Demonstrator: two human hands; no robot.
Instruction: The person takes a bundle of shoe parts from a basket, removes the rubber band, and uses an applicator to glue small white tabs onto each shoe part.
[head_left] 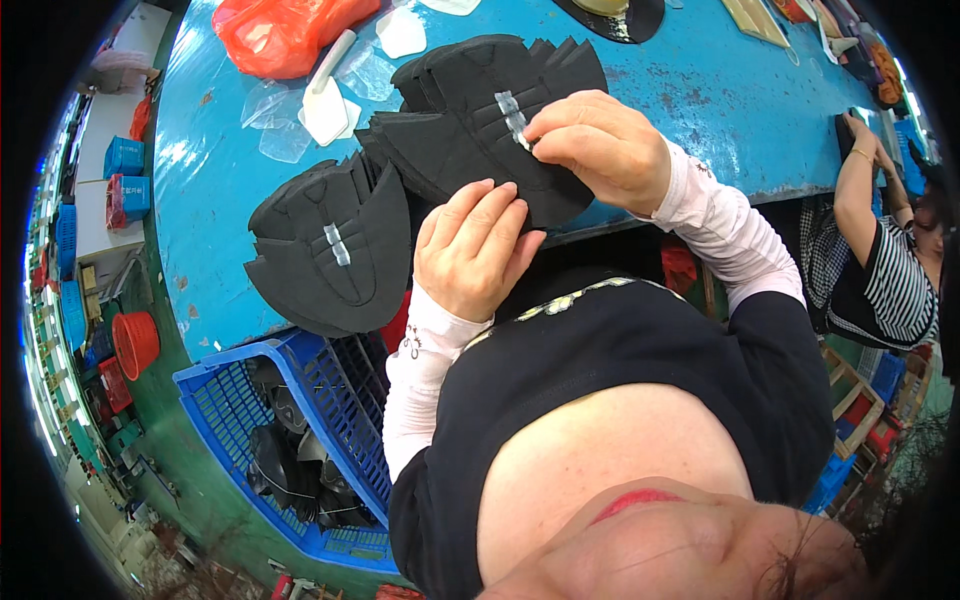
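A fanned stack of black foam, cap-shaped pieces (pixel 455 135) lies on the table before me. Down the middle of the top piece runs a small shiny clear-and-white strip (pixel 508 103). My right hand (pixel 605 145) pinches the near end of this strip, thumb and forefinger together. Fingers stretched out, my left hand (pixel 472 250) rests on the near edge of the same piece. To its left is a second stack of black foam pieces (pixel 320 250), its top one bearing a similar shiny strip (pixel 336 245).
The blue table (pixel 205 230) also carries a red plastic bag (pixel 280 35), white pads (pixel 325 110) and clear film (pixel 275 120). Below its left edge stands a blue crate (pixel 300 400) holding black pieces. A co-worker in a striped sleeve (pixel 890 285) sits at the right.
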